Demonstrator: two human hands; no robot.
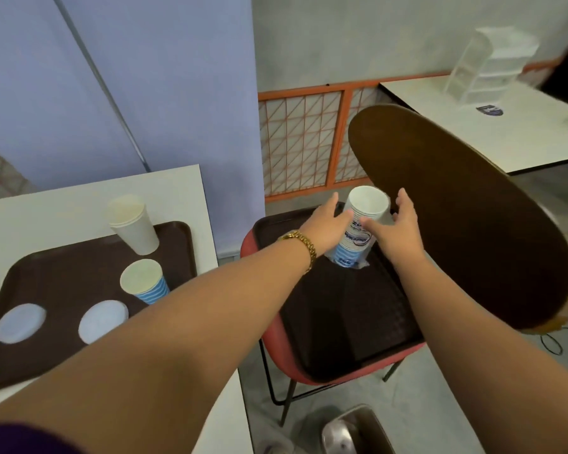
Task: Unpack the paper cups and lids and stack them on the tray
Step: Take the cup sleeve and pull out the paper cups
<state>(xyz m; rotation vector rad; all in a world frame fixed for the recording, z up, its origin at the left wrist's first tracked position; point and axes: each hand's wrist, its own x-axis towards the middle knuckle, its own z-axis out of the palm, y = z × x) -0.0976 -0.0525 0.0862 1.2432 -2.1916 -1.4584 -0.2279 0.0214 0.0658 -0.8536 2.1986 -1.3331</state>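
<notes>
A stack of paper cups (363, 221), white with blue print and its foot still in clear wrap, stands on a dark brown tray (341, 322) that lies on a chair seat. My left hand (325, 221) and my right hand (397, 224) flank the stack with fingers stretched out and thumbs touching its sides. On the white table to the left lies a second brown tray (46, 280). It carries a stack of plain white cups (133, 227), a blue-striped cup stack (145, 283) and two piles of white lids (20, 322) (102, 319).
The chair has a red seat (276, 339) and a tall brown backrest (456, 217) close to my right hand. Behind stands an orange lattice partition (309, 139). A second white table (505, 136) with a clear drawer unit (489, 67) is at back right. A metal bin (351, 430) sits on the floor.
</notes>
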